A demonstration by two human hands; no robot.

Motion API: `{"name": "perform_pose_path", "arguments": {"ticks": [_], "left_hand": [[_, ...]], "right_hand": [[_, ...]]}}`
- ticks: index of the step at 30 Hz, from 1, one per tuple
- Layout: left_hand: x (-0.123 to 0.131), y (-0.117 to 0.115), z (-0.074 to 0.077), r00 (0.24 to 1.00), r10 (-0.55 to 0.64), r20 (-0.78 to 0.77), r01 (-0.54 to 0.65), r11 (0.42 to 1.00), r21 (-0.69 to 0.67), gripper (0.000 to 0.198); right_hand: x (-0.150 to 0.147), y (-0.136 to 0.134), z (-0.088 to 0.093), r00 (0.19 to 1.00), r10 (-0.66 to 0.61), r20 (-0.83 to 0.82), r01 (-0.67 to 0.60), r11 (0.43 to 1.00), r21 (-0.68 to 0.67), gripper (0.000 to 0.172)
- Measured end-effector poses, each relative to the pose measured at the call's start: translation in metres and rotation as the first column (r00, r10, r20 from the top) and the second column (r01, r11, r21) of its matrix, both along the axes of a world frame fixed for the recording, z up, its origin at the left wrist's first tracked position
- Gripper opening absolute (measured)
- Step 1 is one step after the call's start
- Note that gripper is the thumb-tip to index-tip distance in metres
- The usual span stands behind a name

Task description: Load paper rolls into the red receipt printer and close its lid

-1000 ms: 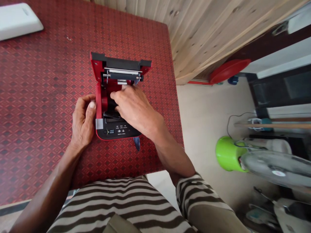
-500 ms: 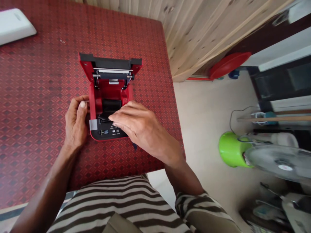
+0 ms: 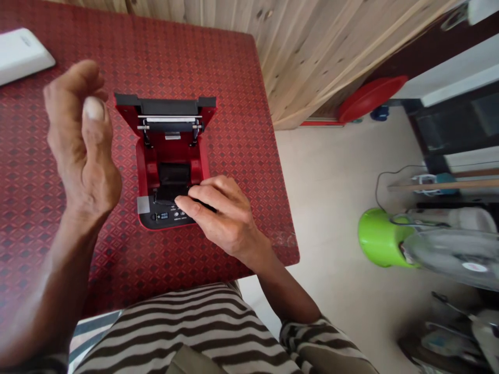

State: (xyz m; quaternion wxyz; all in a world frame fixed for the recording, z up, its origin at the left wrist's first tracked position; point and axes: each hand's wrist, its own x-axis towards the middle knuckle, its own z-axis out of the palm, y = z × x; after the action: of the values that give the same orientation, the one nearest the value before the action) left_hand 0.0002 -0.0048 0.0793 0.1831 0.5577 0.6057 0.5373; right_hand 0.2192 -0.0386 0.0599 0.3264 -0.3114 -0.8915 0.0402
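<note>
A red and black label printer (image 3: 142, 171) lies on the table with its lid (image 3: 169, 106) raised, showing a roller and the inner bay. My right hand (image 3: 226, 218) pinches a thin, dark, flexible black piece (image 3: 169, 193) over the front edge of the bay; its exact kind is unclear. The small screen and buttons on the front panel (image 3: 167, 217) are partly visible beside those fingers. Raised to the left of the printer, my left hand (image 3: 83, 140) is off it, fingers bent, thumb apart, nothing seen in it.
The printer stands on a red patterned table (image 3: 234, 130). At the far left is a white box-like object (image 3: 23, 54). A wooden panel wall (image 3: 312, 52) borders the table's far side. On the floor to the right are a green bucket (image 3: 376, 236) and a fan (image 3: 456, 257).
My left hand has let go of the printer's side and risen up and left. My right hand has shifted slightly down, still holding the black piece at the bay.
</note>
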Motion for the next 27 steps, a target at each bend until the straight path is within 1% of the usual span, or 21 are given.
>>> {"name": "perform_pose_path", "arguments": {"ticks": [2,3,5,7,9,12,15,19,23,27], "left_hand": [[0.002,0.004,0.009,0.987,-0.082,-0.141,0.085,0.996,0.011,0.057],[0.003,0.003,0.012,0.976,-0.100,-0.194,0.105,0.994,0.015,0.055],[0.004,-0.002,0.015,0.972,-0.111,-0.208,0.112,0.994,-0.011,0.051],[0.004,-0.013,0.014,0.978,-0.119,-0.173,0.120,0.993,-0.007,0.049],[0.002,-0.027,0.009,0.973,-0.179,-0.144,0.181,0.983,-0.002,0.045],[-0.002,-0.045,-0.004,0.936,-0.278,-0.215,0.279,0.960,-0.029,0.036],[-0.006,-0.056,-0.016,0.918,-0.313,-0.242,0.312,0.949,-0.045,0.035],[-0.009,-0.058,-0.024,0.915,-0.330,-0.231,0.331,0.943,-0.037,0.039],[-0.013,-0.055,-0.028,0.876,-0.365,-0.314,0.384,0.924,-0.003,0.044],[-0.018,-0.056,-0.033,0.826,-0.387,-0.410,0.424,0.906,0.000,0.054]], "right_hand": [[0.001,-0.002,0.002,0.999,-0.012,0.037,0.010,0.999,0.042,0.018],[0.001,-0.004,0.004,0.998,-0.018,0.061,0.014,0.997,0.071,0.018],[0.002,-0.006,0.008,0.995,-0.031,0.095,0.018,0.991,0.133,0.016],[0.002,-0.008,0.010,0.994,-0.039,0.103,0.021,0.985,0.171,0.014],[0.002,-0.010,0.011,0.994,-0.049,0.102,0.031,0.985,0.172,0.013],[0.001,-0.012,0.011,0.991,-0.071,0.118,0.050,0.985,0.167,0.013],[0.000,-0.014,0.010,0.986,-0.092,0.138,0.070,0.985,0.156,0.016],[0.000,-0.017,0.008,0.985,-0.106,0.139,0.084,0.985,0.152,0.017],[0.000,-0.018,0.008,0.985,-0.120,0.123,0.102,0.984,0.147,0.017],[-0.001,-0.019,0.009,0.988,-0.117,0.102,0.104,0.986,0.128,0.016]]}}
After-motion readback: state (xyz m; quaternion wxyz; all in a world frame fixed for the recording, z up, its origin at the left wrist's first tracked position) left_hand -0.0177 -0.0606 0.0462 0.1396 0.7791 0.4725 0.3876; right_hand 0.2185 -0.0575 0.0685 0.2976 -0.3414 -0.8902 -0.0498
